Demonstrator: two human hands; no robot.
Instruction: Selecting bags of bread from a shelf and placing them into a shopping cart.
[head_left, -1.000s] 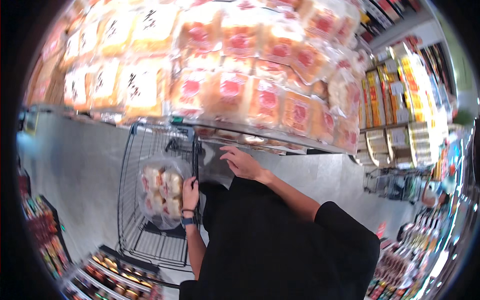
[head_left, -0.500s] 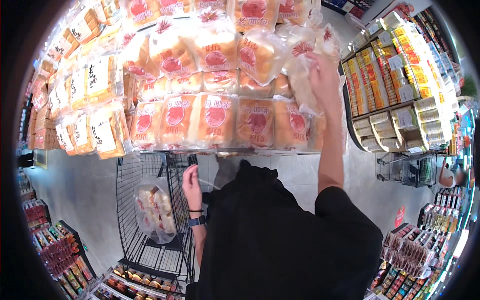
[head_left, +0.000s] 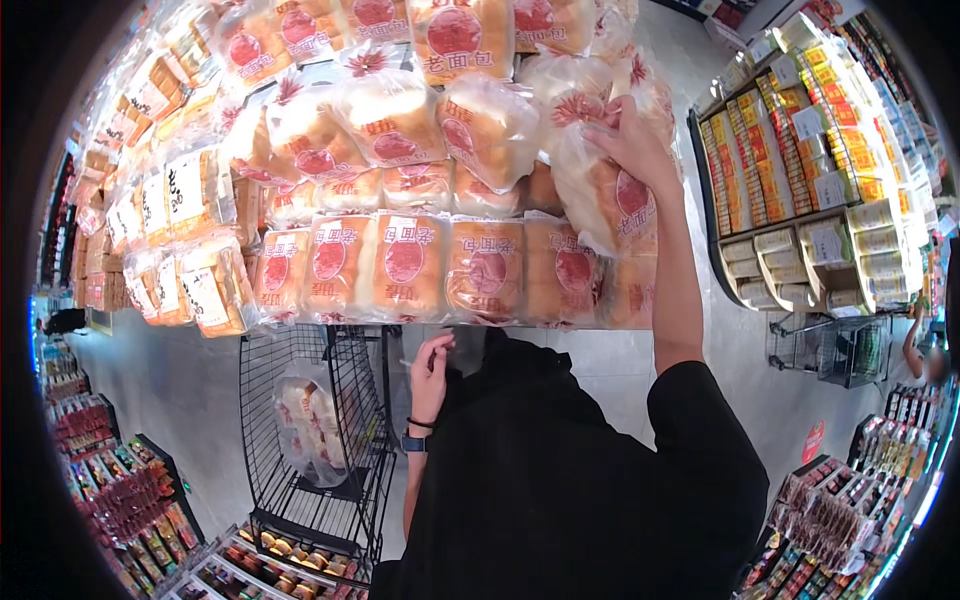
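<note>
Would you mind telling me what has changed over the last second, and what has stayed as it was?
The right hand left the cart handle, rose to the bread display and now grips a clear bag of bread in the upper row. The view tilted up with it. The left hand stays on the shopping cart, and the bagged bread in the cart has not moved.

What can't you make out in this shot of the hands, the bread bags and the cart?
Head view, the only one:
- Right hand on a bread bag: its palm side is hidden, so the grip is unclear.
- Left hand at the shopping cart: the cart's handle is not clearly visible.
- Bag in the cart: wire mesh and glare hide its contents' count.
- Lower shelves: cut off by the fisheye rim.
</note>
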